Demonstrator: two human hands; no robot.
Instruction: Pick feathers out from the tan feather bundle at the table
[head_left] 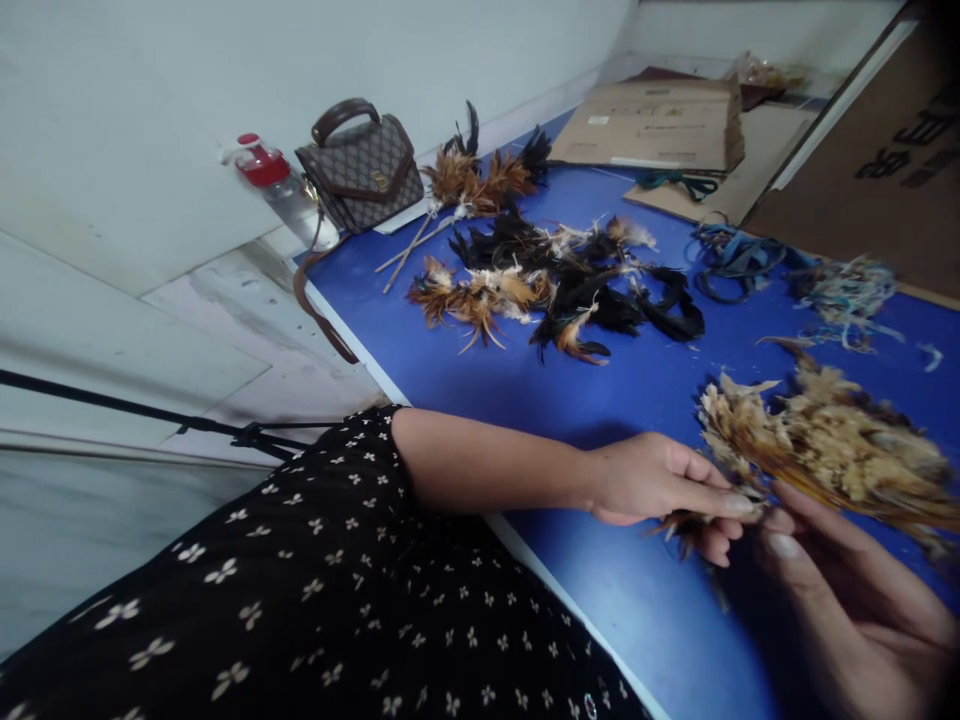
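Observation:
A bundle of tan and brown feathers (832, 450) lies over the near right of the blue table (645, 380). My left hand (660, 485) reaches in from the left and pinches the bundle's dark lower end. Just right of it, my right hand (855, 600) comes up from the bottom right corner, its fingers under the same end of the bundle. Both hands grip it together.
A pile of black, brown and orange feathers (555, 285) lies mid-table, with a feather duster on sticks (465, 185) behind. A patterned handbag (360, 170) and a red-capped bottle (274, 185) stand at the far left edge. Cardboard sheets (660, 125), blue cord (731, 260) and frayed string (847, 290) lie far right.

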